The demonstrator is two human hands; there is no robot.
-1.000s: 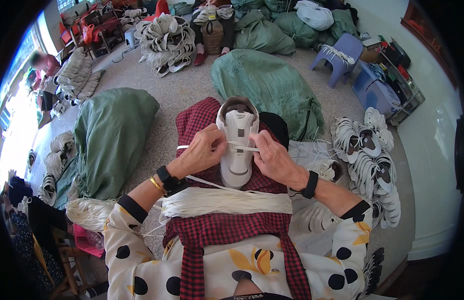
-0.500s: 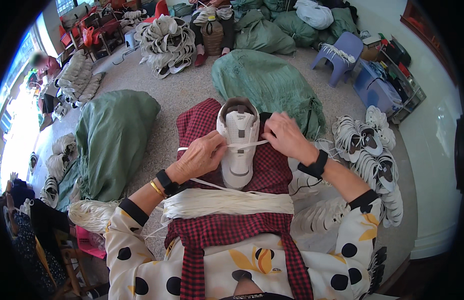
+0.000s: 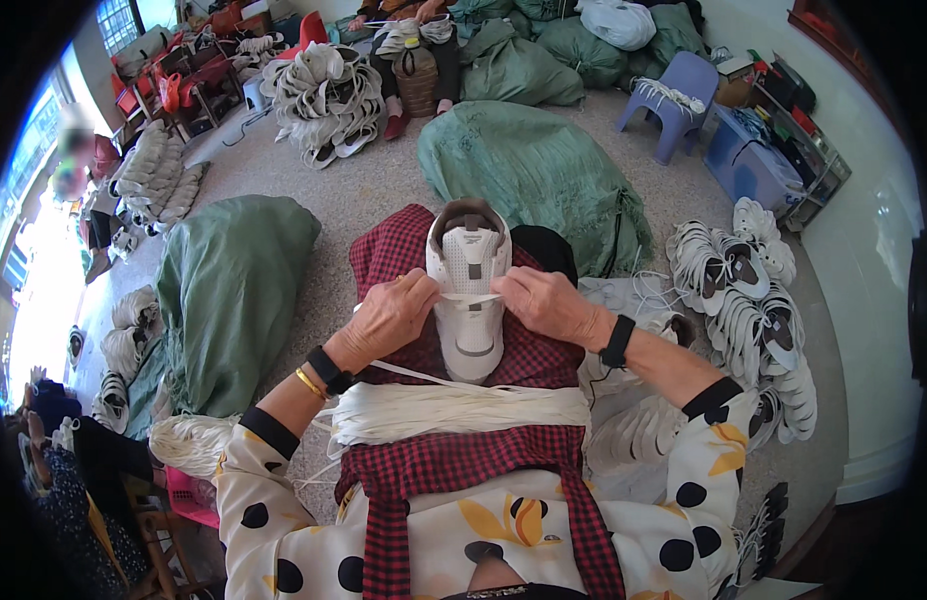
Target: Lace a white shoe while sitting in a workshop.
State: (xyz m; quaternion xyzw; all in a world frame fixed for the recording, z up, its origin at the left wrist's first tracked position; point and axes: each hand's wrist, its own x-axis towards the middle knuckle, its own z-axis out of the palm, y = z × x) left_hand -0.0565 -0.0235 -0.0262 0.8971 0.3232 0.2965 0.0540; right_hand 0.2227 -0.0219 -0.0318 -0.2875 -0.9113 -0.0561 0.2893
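Observation:
A white shoe (image 3: 471, 335) lies on my lap with its toe toward me, on a red and black checked apron (image 3: 404, 237). Across its upper runs a flat white shoelace (image 3: 470, 298). My left hand (image 3: 396, 312) pinches the lace at the shoe's left side; my right hand (image 3: 546, 303) pinches it at the right side. The lace is stretched between them. Nearer to me, a thick bundle of white shoelaces (image 3: 459, 410) lies across my lap, and one strand trails from it past my left wrist.
Green sacks (image 3: 234, 290) stand left and ahead, the larger green sack (image 3: 529, 170) beyond my knees. Stacks of white shoes (image 3: 759, 320) line the right. A purple stool (image 3: 669, 105) holds laces. Another person (image 3: 419, 50) sits at the back; a blurred person is at far left.
My right hand has come in toward the shoe and lower, and my left hand has shifted slightly left. The span of lace between my hands is shorter.

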